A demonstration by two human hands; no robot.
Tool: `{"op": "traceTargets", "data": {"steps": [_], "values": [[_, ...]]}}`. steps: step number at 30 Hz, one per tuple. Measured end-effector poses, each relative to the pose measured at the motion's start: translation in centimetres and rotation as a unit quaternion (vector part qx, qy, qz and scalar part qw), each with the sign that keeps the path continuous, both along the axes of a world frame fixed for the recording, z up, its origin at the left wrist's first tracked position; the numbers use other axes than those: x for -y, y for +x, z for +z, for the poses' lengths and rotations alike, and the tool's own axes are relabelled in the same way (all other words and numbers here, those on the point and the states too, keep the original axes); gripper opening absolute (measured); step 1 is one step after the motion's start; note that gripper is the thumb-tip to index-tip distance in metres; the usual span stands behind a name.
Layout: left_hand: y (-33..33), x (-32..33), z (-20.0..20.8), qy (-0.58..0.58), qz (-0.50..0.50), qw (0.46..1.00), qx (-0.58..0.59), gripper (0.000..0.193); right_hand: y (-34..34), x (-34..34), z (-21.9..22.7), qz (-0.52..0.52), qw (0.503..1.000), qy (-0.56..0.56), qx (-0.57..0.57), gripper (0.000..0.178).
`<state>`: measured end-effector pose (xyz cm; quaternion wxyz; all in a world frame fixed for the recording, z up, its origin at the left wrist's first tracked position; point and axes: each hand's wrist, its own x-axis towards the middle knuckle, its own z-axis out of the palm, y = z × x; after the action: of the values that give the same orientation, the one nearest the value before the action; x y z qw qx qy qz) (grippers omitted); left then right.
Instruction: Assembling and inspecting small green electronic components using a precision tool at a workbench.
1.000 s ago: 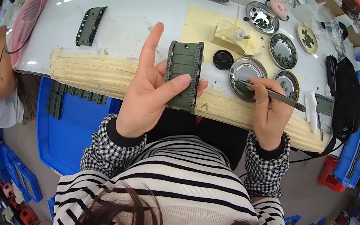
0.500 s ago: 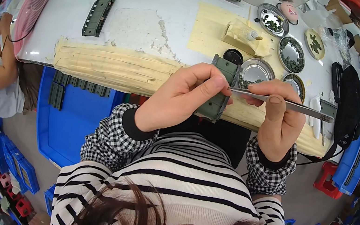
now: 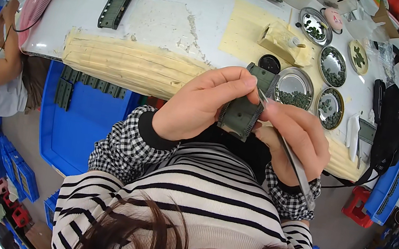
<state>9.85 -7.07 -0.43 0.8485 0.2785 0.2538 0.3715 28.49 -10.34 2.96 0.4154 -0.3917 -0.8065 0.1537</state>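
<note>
L hand (image 3: 201,105): fingers curled tight round a dark green plastic part (image 3: 245,108), a long ribbed piece w/ toothed edges. Thumb pressed on its upper face, other fingers wrapped underneath; no gap visible between fingers and part. Part held in the air just off the near table edge, above the person's chest, tilted, top end pointing toward the metal dishes.

R hand (image 3: 295,139): closed in a pinch grip on a pair of metal tweezers (image 3: 287,150). Tips up at the part's upper right edge, touching or nearly so, can't tell which. Long end of the tool runs down past the wrist toward the checked cuff. R fingers narrow, bunched on the tool.

Both hands touching or nearly touching around the part.

Table (image 3: 175,14): white top, near edge covered w/ yellowish masking tape (image 3: 131,64). Round metal dishes (image 3: 294,87) w/ small green bits sit just beyond the hands, several more toward the right. Black round lid (image 3: 270,63) beside nearest dish. Another green ribbed part (image 3: 118,6) lies well apart, far left of table. Blue bin (image 3: 75,120) below the table edge holds more green pieces. Another person's arm (image 3: 5,49) at left rim.
</note>
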Motion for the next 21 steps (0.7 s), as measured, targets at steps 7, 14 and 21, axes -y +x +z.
{"op": "traceTargets", "data": {"steps": [7, 14, 21], "values": [[0.22, 0.22, 0.28, -0.016, 0.014, 1.000, -0.023, 0.023, 0.43, -0.21, -0.69, 0.051, 0.994, 0.047, 0.084, 0.032], [0.31, 0.32, 0.26, -0.009, 0.017, 1.000, -0.016, 0.022, 0.29, -0.67, -0.93, 0.063, 0.988, 0.095, 0.100, 0.033], [0.33, 0.49, 0.23, 0.002, 0.020, 0.999, -0.026, 0.022, 0.14, -0.90, -0.90, 0.067, 0.984, 0.123, 0.110, 0.033]]}}
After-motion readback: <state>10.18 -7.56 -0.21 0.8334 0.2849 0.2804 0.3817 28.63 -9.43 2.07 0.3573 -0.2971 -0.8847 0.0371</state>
